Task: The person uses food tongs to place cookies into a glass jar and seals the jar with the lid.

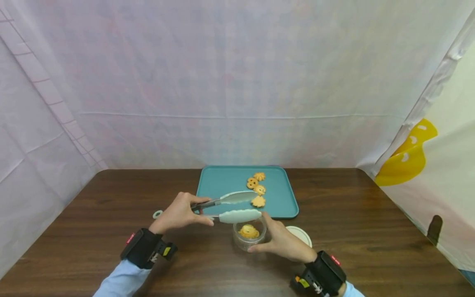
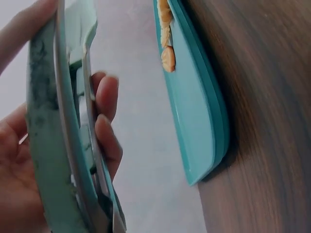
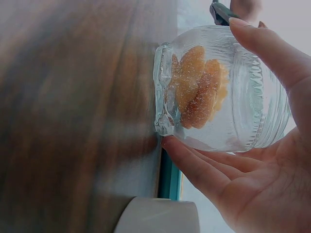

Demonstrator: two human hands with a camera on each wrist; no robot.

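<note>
My left hand [image 1: 178,215] grips a pair of tongs [image 1: 239,216] with metal arms and mint-green tips. The two tips stand apart with nothing between them, one over the tray and the other across the far rim of a clear glass jar [image 1: 242,245]. Around the jar's right side curls my right hand [image 1: 283,241], thumb and fingers on the glass. Inside, golden cookies [image 3: 197,90] lie at the bottom, sugar grains showing on them in the right wrist view. More cookies [image 1: 258,201] lie on the teal tray [image 1: 219,177], in a loose column on its right half.
A white round lid [image 1: 301,235] lies on the brown wooden table [image 1: 352,218], just right of the jar and partly behind my right hand. Beyond the table's far edge hangs a pale curtain [image 1: 222,82]. More pale cloth hangs at both sides.
</note>
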